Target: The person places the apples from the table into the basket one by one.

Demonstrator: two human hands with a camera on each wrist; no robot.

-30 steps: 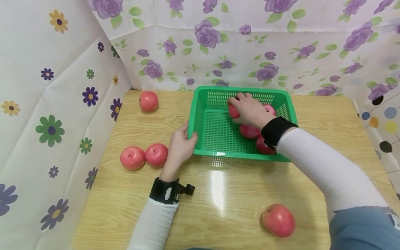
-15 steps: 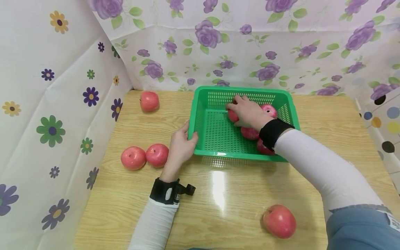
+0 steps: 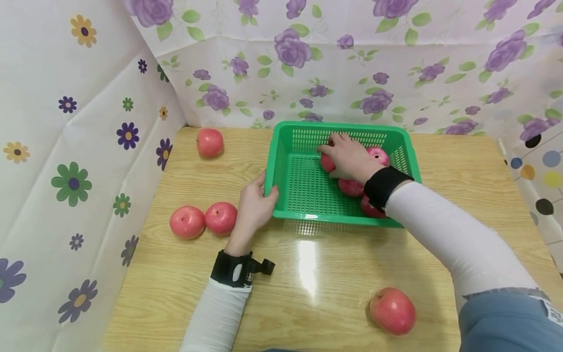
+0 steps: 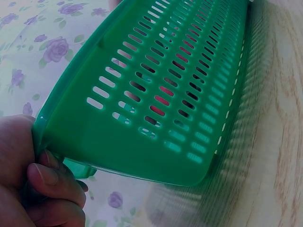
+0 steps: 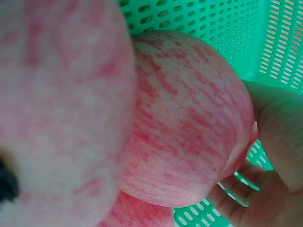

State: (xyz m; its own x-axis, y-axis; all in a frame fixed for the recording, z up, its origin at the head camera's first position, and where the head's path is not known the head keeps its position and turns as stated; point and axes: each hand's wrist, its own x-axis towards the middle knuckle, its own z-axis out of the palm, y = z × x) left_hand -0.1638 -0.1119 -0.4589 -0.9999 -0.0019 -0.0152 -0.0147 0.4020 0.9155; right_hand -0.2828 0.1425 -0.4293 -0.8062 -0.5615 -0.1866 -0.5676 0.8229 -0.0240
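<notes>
My left hand (image 3: pixel 256 203) grips the left end of a green plastic basket (image 3: pixel 338 221), with the thumb over the rim. In the left wrist view its curled fingers (image 4: pixel 57 182) hold the rim close to a corner. My right hand (image 3: pixel 349 159) reaches inside the basket, its fingers curled round a red apple (image 3: pixel 327 163) near the back wall. More apples lie against one another at the basket's right side: one apple (image 3: pixel 379 155) at the back, another apple (image 3: pixel 349 187) under my wrist, and a third apple (image 3: pixel 370 208) at the front, partly hidden by the wristband.
On the wooden table (image 3: pixel 334 274), one apple (image 3: pixel 210 143) lies at the back left. Two touching apples, a left one (image 3: pixel 187 222) and a right one (image 3: pixel 221 218), lie beside my left wrist. Another apple (image 3: pixel 393 311) lies front right. Flowered sheets (image 3: pixel 334 73) stand behind and left.
My right hand and the apple in it have shifted very slightly left inside the basket, mostly in the first half second. The left hand and the basket stay in place.
</notes>
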